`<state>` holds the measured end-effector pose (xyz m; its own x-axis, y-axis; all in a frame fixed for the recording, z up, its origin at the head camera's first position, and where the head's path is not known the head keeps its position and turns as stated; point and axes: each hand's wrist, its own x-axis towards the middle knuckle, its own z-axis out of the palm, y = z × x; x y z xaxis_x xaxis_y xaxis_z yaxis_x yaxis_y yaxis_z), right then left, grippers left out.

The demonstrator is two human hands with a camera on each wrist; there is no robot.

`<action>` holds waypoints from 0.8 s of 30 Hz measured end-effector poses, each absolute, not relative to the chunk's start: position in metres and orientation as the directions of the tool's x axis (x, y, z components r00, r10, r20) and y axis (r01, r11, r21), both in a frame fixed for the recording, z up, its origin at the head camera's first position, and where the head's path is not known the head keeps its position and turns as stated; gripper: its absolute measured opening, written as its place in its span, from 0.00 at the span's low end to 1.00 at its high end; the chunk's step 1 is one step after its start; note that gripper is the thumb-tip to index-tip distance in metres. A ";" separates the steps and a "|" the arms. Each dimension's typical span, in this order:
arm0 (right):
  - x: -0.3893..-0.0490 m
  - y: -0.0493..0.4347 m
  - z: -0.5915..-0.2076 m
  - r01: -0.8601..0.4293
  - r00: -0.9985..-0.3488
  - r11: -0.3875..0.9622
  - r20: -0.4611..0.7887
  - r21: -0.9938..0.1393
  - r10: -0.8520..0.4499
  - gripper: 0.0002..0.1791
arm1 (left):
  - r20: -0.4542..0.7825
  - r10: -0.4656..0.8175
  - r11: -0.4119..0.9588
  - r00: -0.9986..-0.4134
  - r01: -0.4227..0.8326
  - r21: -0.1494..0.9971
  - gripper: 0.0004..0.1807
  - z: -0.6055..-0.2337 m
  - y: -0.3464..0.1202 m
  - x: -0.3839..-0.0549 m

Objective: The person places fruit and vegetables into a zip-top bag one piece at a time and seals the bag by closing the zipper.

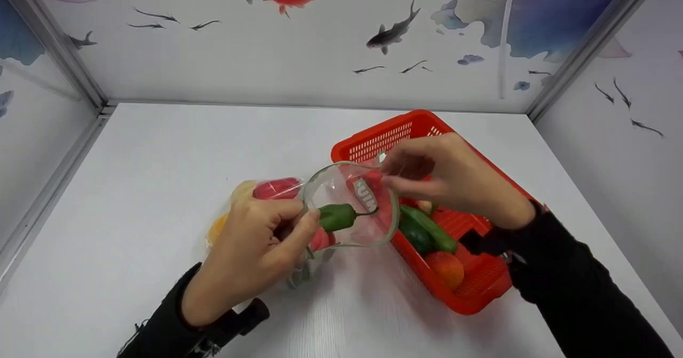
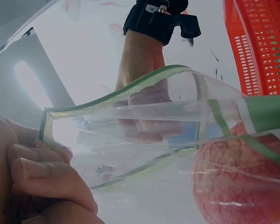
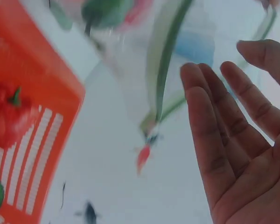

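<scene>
My left hand (image 1: 256,243) pinches the rim of a clear plastic zip bag (image 1: 394,222) with a green-edged mouth, which gapes wide. A green pepper (image 1: 337,217) with a thin dark stem lies within the mouth's outline. Lower in the bag show a pinkish-red piece (image 1: 277,188) and yellow ones (image 1: 216,231). From the left wrist, a wrinkled pink-red round piece (image 2: 233,179) appears behind the film. At the far side of the mouth, my right hand (image 1: 453,174) holds nothing. Its fingers (image 3: 203,126) are extended beside the green rim in the right wrist view.
Right of the bag, an orange-red plastic basket (image 1: 467,305) stands slanted on the white table (image 1: 171,150). In it lie a long green vegetable (image 1: 435,232), a dark green one (image 1: 415,235), a peach-like fruit (image 1: 447,269) and a red pepper (image 3: 9,116). Printed panels enclose the table.
</scene>
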<state>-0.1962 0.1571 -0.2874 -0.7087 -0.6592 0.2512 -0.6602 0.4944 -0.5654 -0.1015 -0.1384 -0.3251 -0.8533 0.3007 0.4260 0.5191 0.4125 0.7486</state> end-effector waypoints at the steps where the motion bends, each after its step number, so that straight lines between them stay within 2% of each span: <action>1: -0.203 0.163 -0.287 -0.646 -0.732 0.510 0.272 -0.568 -0.625 0.05 | 0.421 0.303 0.407 -0.855 0.516 0.754 0.26 -0.325 -0.139 -0.101; 6: -0.241 0.191 -0.300 -0.544 -0.839 0.651 0.331 -0.530 -0.432 0.07 | 0.456 0.299 0.426 -0.838 0.545 0.722 0.26 -0.327 -0.139 -0.102; 12: -0.286 0.215 -0.336 -0.358 -0.933 0.783 0.158 -0.508 -0.324 0.20 | 0.460 0.294 0.424 -0.838 0.546 0.723 0.26 -0.328 -0.139 -0.102; 17: -0.307 0.218 -0.363 -0.335 -0.931 0.851 0.003 -0.404 -0.365 0.27 | 0.439 0.312 0.391 -0.843 0.535 0.749 0.26 -0.328 -0.138 -0.102; 24: -0.317 0.211 -0.391 -0.369 -0.908 0.892 -0.104 -0.261 -0.406 0.30 | 0.442 0.314 0.372 -0.840 0.537 0.757 0.26 -0.329 -0.139 -0.103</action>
